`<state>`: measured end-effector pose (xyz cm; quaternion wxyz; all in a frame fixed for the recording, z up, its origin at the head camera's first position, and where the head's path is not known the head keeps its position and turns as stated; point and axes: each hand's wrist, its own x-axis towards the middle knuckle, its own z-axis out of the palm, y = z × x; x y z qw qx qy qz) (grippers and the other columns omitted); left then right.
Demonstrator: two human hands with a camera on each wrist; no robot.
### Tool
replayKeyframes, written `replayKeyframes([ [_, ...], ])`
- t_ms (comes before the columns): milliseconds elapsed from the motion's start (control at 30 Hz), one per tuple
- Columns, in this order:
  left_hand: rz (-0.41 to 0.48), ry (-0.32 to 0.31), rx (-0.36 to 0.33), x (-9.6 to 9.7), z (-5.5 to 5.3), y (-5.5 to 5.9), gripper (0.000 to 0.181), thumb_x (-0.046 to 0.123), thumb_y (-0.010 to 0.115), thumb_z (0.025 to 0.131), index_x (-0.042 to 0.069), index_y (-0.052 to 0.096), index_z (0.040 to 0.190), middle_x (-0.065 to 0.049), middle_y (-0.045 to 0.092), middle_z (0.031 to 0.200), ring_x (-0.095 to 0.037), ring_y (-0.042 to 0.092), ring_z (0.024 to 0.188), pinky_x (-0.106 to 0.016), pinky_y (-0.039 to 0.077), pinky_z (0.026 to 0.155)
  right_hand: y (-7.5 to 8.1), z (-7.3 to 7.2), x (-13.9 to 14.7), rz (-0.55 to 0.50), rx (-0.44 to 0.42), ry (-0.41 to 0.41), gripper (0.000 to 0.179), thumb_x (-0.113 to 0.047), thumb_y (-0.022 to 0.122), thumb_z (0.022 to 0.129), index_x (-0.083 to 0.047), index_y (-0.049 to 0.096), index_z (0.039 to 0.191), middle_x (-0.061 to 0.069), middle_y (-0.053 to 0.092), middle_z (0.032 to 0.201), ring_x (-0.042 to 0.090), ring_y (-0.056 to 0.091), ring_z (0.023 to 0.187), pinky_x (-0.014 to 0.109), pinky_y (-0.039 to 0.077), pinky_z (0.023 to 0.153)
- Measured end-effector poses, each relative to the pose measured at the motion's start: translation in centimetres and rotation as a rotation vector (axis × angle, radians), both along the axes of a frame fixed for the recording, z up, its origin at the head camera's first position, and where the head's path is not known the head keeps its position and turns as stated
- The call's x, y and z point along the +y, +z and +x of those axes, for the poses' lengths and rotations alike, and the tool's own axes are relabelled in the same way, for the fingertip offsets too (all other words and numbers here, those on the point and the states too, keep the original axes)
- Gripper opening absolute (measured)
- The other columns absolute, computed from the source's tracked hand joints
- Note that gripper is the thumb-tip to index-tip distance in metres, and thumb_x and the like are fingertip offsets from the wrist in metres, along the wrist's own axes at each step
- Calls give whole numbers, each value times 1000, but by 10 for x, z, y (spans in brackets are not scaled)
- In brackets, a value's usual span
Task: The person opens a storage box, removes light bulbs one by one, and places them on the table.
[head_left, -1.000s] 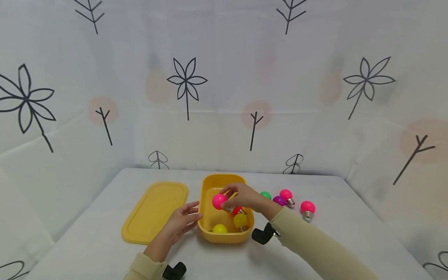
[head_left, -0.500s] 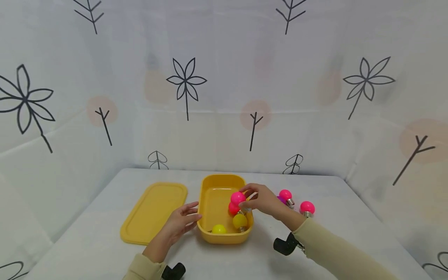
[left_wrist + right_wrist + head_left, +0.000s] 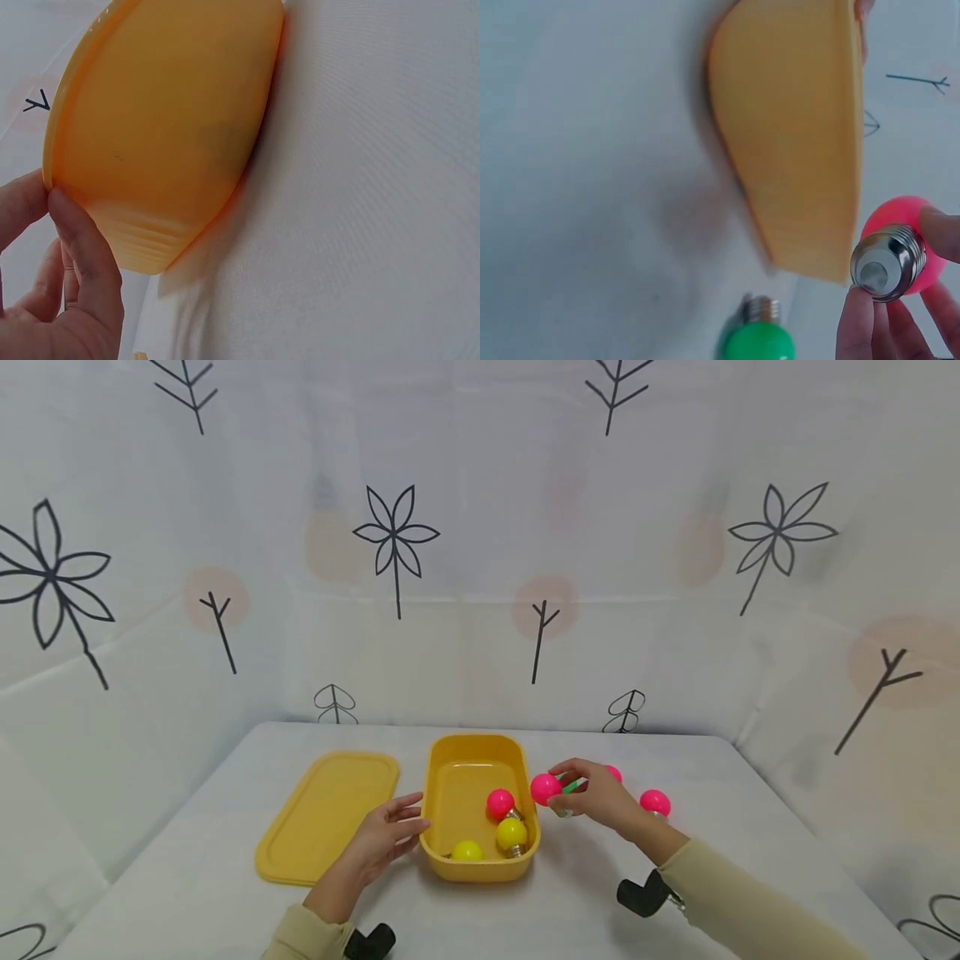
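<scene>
My right hand [image 3: 603, 795] holds a pink light bulb [image 3: 545, 788] in the air just right of the yellow box [image 3: 480, 872]. In the right wrist view, the fingers are around its metal screw base [image 3: 885, 266]. Inside the box lie another pink bulb [image 3: 500, 803] and two yellow bulbs [image 3: 512, 832]. My left hand [image 3: 382, 837] pinches the box's left rim between thumb and finger, seen closely in the left wrist view. Below the right hand, a green bulb [image 3: 759, 342] lies on the table, mostly hidden by that hand in the head view.
A flat yellow lid [image 3: 330, 818] lies left of the box, behind the left hand. Right of the right hand are a pink bulb [image 3: 656, 802] and another [image 3: 614, 772], partly covered. The white-covered table [image 3: 480, 927] meets patterned cloth walls on its sides and back.
The right hand has carried the pink bulb from above the inside of the box rightward past its right rim. The left hand stays on the left rim.
</scene>
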<state>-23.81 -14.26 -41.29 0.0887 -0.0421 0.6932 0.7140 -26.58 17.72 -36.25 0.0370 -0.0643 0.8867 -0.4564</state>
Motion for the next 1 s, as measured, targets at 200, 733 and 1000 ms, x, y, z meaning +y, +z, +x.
replayKeyframes([
  [200,-5,9,-3,0,1,1,54,10,67,86,1,46,134,-21,50,123,-22,57,90,-31,52,81,-17,-7,11,5,3,-22,47,-21,80,73,-8,61,113,4,59,97,21,52,81,30,54,65],
  [733,-11,25,-9,0,-1,-1,52,10,67,86,2,47,134,-21,51,123,-22,57,91,-32,52,82,-47,-19,8,114,42,-75,38,-14,80,72,-8,64,106,4,63,95,21,51,81,28,51,63],
  [1000,-12,22,-5,0,0,-3,51,9,66,86,3,47,134,-21,51,123,-22,57,90,-33,52,82,-53,-18,5,172,30,-99,37,-15,79,74,-7,63,106,4,60,91,21,48,79,27,50,60],
])
